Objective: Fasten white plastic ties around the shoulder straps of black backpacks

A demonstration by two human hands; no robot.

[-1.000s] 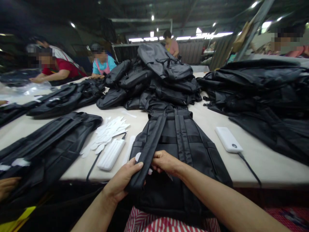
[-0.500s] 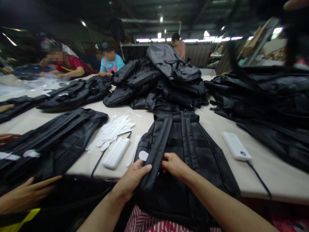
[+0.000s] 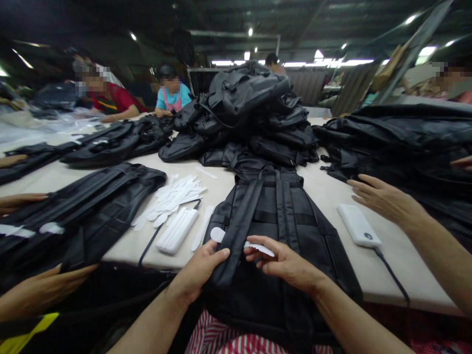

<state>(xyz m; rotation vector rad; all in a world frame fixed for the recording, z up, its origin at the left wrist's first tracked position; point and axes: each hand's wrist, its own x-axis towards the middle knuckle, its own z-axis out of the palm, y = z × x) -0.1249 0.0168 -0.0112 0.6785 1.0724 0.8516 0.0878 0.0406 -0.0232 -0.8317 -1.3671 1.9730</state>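
A black backpack (image 3: 317, 250) lies before me with its straps facing up. My left hand (image 3: 199, 270) grips the edge of its left shoulder strap (image 3: 241, 221), thumb on top. A white strip (image 3: 262, 248) passes under that strap. Its round end shows by my left fingers, and its toothed end rests in my right hand (image 3: 289, 263), pinched by the fingers. The middle of the strip is hidden beneath the strap.
A heap of white strips (image 3: 177, 196) and a white power bank (image 3: 177, 231) sit to the left. Another power bank (image 3: 357, 225) lies to the right. Black backpacks (image 3: 243, 103) are piled behind. Co-workers' hands (image 3: 387, 196) work on both sides.
My right hand has drawn the strip's toothed end out from under the strap, moving right. My left hand stays put. A co-worker's hands have appeared at right, and the backpack atop the pile sits differently.
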